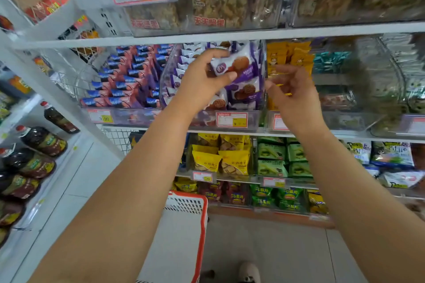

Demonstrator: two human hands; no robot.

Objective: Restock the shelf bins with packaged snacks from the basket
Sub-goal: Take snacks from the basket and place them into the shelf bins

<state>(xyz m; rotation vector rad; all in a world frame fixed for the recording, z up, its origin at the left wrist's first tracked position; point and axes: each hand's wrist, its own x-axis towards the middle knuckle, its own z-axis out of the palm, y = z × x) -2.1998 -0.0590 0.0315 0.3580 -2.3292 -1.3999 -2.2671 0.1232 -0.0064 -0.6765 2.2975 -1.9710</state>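
My left hand (pixel 207 76) grips a white and purple snack pack (pixel 232 64) with a brown biscuit printed on it, holding it over the clear middle bin (pixel 255 119), which is full of the same purple packs. My right hand (pixel 289 89) is raised in front of the yellow pack bin (pixel 289 55) just to the right, fingers loosely curled; it is blurred and something small and yellow shows by the fingers, but whether it holds anything is unclear. The white basket with an orange rim (pixel 202 218) stands on the floor below, mostly hidden by my left arm.
A bin of blue and pink packs (pixel 128 80) lies left of the purple bin. Clear bins of dried snacks (pixel 218 0) fill the shelf above. Yellow and green bags (pixel 230 158) sit on lower shelves. Dark sauce bottles (pixel 43 142) line a rack at left. My shoe (pixel 249 271) is on the floor.
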